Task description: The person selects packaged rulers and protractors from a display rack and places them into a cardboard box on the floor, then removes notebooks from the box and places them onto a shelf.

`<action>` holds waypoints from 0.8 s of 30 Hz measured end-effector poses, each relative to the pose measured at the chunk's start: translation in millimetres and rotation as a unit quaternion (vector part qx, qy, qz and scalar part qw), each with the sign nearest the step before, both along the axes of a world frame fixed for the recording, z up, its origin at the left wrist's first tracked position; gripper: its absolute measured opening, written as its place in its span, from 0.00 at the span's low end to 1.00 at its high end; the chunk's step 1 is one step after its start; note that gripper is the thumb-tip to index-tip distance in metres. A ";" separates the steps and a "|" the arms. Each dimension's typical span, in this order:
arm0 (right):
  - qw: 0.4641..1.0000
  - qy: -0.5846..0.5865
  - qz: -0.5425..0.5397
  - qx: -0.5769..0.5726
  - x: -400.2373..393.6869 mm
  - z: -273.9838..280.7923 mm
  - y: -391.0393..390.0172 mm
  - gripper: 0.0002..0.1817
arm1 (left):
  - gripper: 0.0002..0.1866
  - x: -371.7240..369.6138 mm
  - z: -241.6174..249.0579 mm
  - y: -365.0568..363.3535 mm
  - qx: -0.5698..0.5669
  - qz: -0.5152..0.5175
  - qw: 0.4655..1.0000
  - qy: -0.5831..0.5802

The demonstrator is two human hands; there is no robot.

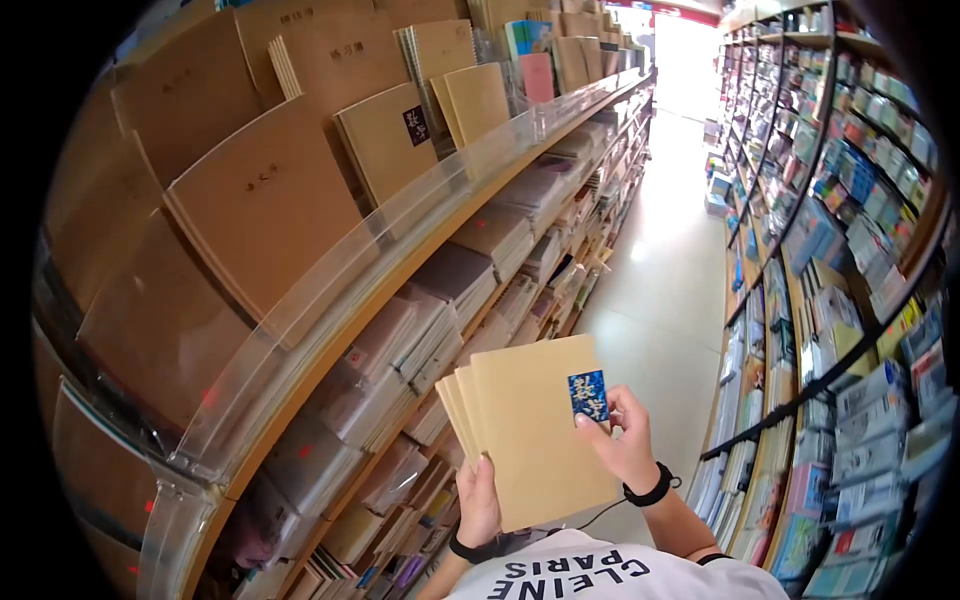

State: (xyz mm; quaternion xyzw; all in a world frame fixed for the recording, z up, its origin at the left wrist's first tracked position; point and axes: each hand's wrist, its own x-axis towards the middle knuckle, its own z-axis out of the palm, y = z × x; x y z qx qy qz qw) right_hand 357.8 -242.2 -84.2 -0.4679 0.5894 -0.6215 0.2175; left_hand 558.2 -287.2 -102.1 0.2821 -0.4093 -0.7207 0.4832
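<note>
Several tan kraft-cover notebooks (530, 440) are fanned out in front of my body. My left hand (478, 502) grips them at the lower left edge, thumb on the front cover. On the right edge, my right hand (625, 440) pinches the front notebook, its thumb lying on the dark blue label (588, 398) with white characters. The fingers behind the covers are hidden on both sides. A similar notebook (388, 142) with a black label stands on the upper shelf to the left.
Along the left runs a shelf with a clear plastic lip (330, 285), holding brown notebooks (265, 205). Stacked books in plastic sleeves (400, 335) fill the shelves below. On the right, a black-framed rack (800, 400) carries packaged stationery. A pale floor aisle (660, 290) leads to a bright doorway.
</note>
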 end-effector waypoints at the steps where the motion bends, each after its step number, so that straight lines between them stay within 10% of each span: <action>1: 0.999 -0.045 0.023 -0.005 -21.7 15.1 -19.3 0.10 | 0.22 -18.4 6.4 -24.0 -0.009 -0.009 1.000 -0.016; 6: 0.967 -0.175 0.182 0.039 -98.5 41.0 -74.3 0.10 | 0.20 -84.6 1.8 -95.5 -0.022 -0.018 0.999 0.026; 15: 0.947 -0.314 0.069 0.011 -179.7 25.1 -158.5 0.09 | 0.23 -183.9 8.1 -166.9 0.035 0.013 0.998 0.043; 24: 0.951 -0.156 0.267 -0.013 -229.6 76.8 -273.0 0.13 | 0.21 -179.0 37.5 -190.9 -0.130 0.187 0.973 -0.041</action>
